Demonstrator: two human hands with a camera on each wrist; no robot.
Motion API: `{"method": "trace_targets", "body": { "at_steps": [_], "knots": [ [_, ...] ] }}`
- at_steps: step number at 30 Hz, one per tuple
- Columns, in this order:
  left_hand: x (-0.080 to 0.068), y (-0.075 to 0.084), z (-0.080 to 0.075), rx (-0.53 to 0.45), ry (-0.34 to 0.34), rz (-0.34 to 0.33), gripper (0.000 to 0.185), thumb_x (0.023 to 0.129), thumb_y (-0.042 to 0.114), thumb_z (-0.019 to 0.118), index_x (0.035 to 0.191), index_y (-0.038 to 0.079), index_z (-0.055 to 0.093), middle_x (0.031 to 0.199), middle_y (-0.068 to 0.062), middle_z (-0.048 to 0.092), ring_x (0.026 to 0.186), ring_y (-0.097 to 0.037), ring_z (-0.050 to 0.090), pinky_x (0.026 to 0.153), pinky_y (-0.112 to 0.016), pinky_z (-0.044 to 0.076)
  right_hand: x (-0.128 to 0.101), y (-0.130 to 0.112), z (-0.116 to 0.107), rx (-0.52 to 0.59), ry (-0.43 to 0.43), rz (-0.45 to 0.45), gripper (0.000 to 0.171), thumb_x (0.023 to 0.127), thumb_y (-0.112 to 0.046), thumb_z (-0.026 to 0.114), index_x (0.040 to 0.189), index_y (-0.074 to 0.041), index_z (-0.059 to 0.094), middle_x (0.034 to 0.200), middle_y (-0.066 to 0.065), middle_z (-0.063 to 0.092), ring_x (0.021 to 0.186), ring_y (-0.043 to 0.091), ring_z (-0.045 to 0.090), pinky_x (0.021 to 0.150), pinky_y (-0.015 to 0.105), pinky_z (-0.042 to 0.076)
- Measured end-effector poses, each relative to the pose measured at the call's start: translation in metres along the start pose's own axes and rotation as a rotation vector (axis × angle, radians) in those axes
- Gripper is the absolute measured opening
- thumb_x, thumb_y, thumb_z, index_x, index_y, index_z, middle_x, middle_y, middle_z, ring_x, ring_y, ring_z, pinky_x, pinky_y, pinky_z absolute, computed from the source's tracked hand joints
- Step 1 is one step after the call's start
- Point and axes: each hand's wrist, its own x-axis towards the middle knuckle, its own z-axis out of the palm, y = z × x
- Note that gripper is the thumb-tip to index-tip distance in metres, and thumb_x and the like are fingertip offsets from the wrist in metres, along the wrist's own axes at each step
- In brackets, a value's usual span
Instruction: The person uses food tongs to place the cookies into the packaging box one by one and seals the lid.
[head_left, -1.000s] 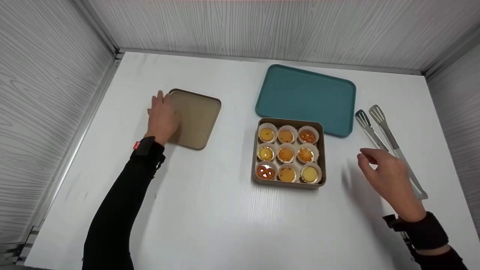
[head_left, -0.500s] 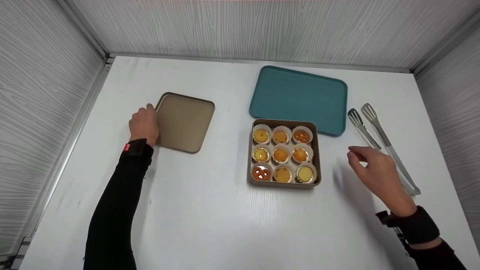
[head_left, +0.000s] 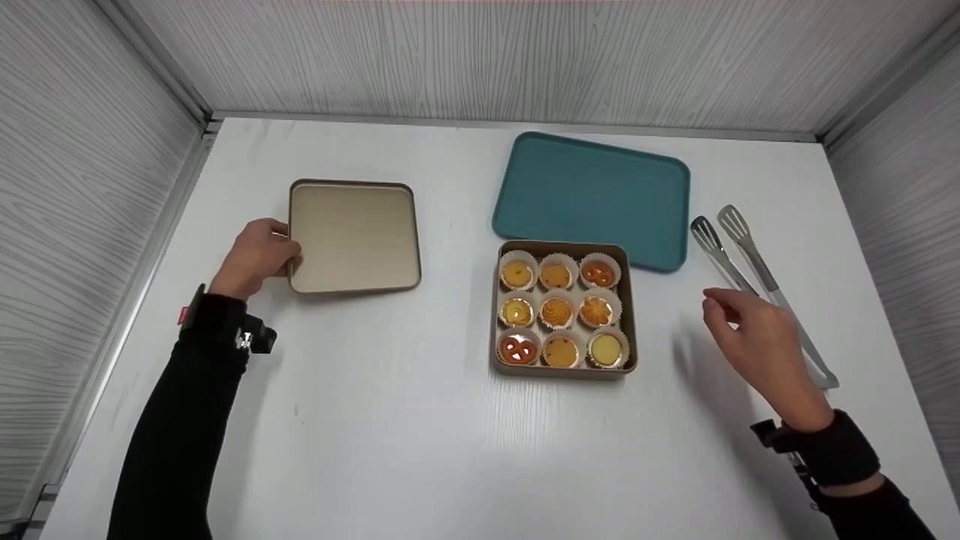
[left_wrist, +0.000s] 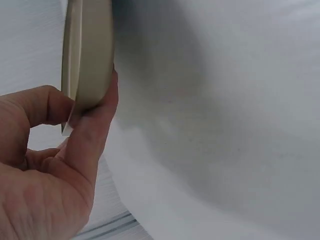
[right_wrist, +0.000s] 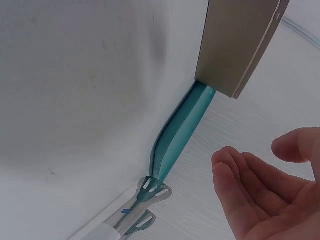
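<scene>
My left hand (head_left: 259, 259) pinches the left edge of a square gold-brown tin lid (head_left: 356, 236), thumb on one side and fingers on the other. In the left wrist view the lid (left_wrist: 90, 50) stands on edge between thumb and fingers, raised off the table. A matching square tin (head_left: 566, 373) stands at the middle right, holding rows of small tarts (head_left: 556, 313) in white paper cups. Right of the tin my right hand (head_left: 761, 345) hovers with fingers loosely curled and nothing in them; in the right wrist view a gap shows between thumb and fingers.
A teal tray (head_left: 592, 199) lies behind the tin, whose back edge meets it. Serving tongs (head_left: 776, 292) with slotted ends lie beyond my right hand. Pale wood-grain panels (head_left: 480, 60) wall in the white table (head_left: 390, 420) at the back and sides.
My left hand slid from over the lid to its left edge and took hold of it. The lid has lifted and turned slightly. My right hand has hardly moved; the view shifted a little.
</scene>
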Motion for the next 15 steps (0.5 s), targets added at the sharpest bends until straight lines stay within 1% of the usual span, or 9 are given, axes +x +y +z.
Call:
{"method": "trace_targets", "body": {
  "at_steps": [2, 4, 6, 8, 10, 11, 13, 15],
  "knots": [
    [-0.004, 0.001, -0.003, -0.164, -0.026, -0.02, 0.059, 0.098, 0.004, 0.05, 0.15, -0.016, 0.03, 0.117, -0.017, 0.059, 0.079, -0.006, 0.065, 0.071, -0.021, 0.058, 0.0, 0.0, 0.0, 0.003, 0.003, 0.005, 0.02, 0.098, -0.004, 0.063, 0.108, 0.005, 0.077, 0.094, 0.016, 0.077, 0.079, 0.025, 0.069, 0.072, 0.007, 0.037],
    [-0.007, 0.003, -0.002, -0.296, -0.031, -0.016, 0.057, 0.099, 0.001, 0.053, 0.15, -0.013, 0.029, 0.114, -0.011, 0.059, 0.081, -0.006, 0.068, 0.074, -0.023, 0.059, 0.001, -0.001, -0.001, 0.01, 0.001, 0.008, 0.02, 0.098, -0.005, 0.063, 0.109, 0.004, 0.078, 0.095, 0.015, 0.077, 0.079, 0.02, 0.068, 0.073, 0.005, 0.037],
    [-0.009, 0.007, 0.002, -0.429, -0.027, -0.001, 0.052, 0.099, -0.003, 0.056, 0.145, -0.011, 0.032, 0.11, -0.009, 0.06, 0.082, -0.009, 0.07, 0.075, -0.025, 0.06, 0.001, -0.001, -0.001, 0.029, -0.008, 0.013, 0.02, 0.099, -0.006, 0.064, 0.109, 0.003, 0.078, 0.096, 0.014, 0.078, 0.081, 0.009, 0.066, 0.074, 0.004, 0.038],
    [-0.013, 0.014, 0.008, -0.521, -0.021, 0.033, 0.046, 0.097, -0.007, 0.057, 0.138, -0.007, 0.035, 0.109, -0.01, 0.061, 0.084, -0.013, 0.073, 0.075, -0.027, 0.061, 0.001, -0.002, -0.002, 0.069, -0.034, 0.028, 0.021, 0.1, -0.008, 0.064, 0.111, 0.003, 0.078, 0.098, 0.012, 0.079, 0.084, -0.003, 0.064, 0.075, 0.002, 0.039],
    [-0.017, 0.025, 0.018, -0.566, -0.005, 0.084, 0.042, 0.095, -0.01, 0.057, 0.13, -0.002, 0.037, 0.112, -0.015, 0.062, 0.087, -0.016, 0.074, 0.074, -0.03, 0.062, 0.004, -0.004, -0.003, 0.13, -0.074, 0.062, 0.022, 0.102, -0.011, 0.063, 0.114, 0.002, 0.077, 0.099, 0.011, 0.079, 0.087, -0.013, 0.061, 0.075, 0.002, 0.042],
    [-0.019, 0.031, 0.024, -0.563, 0.009, 0.114, 0.041, 0.094, -0.011, 0.057, 0.129, 0.0, 0.037, 0.114, -0.018, 0.063, 0.089, -0.017, 0.074, 0.073, -0.03, 0.062, 0.005, -0.006, -0.003, 0.173, -0.099, 0.085, 0.024, 0.103, -0.013, 0.063, 0.116, 0.002, 0.076, 0.1, 0.011, 0.079, 0.087, -0.015, 0.061, 0.075, 0.003, 0.043],
    [-0.025, 0.045, 0.037, -0.506, 0.041, 0.188, 0.045, 0.094, -0.009, 0.056, 0.133, 0.001, 0.038, 0.119, -0.023, 0.063, 0.095, -0.02, 0.073, 0.073, -0.031, 0.062, 0.011, -0.011, -0.003, 0.288, -0.157, 0.139, 0.028, 0.106, -0.017, 0.059, 0.119, 0.003, 0.074, 0.104, 0.014, 0.078, 0.091, -0.011, 0.066, 0.078, 0.007, 0.049],
    [-0.031, 0.06, 0.052, -0.451, 0.081, 0.27, 0.049, 0.094, -0.007, 0.056, 0.139, 0.0, 0.04, 0.122, -0.025, 0.064, 0.099, -0.024, 0.073, 0.073, -0.031, 0.062, 0.018, -0.017, -0.001, 0.415, -0.213, 0.192, 0.034, 0.109, -0.022, 0.055, 0.124, 0.005, 0.071, 0.109, 0.018, 0.076, 0.095, -0.002, 0.07, 0.083, 0.013, 0.054]
  ]
}}
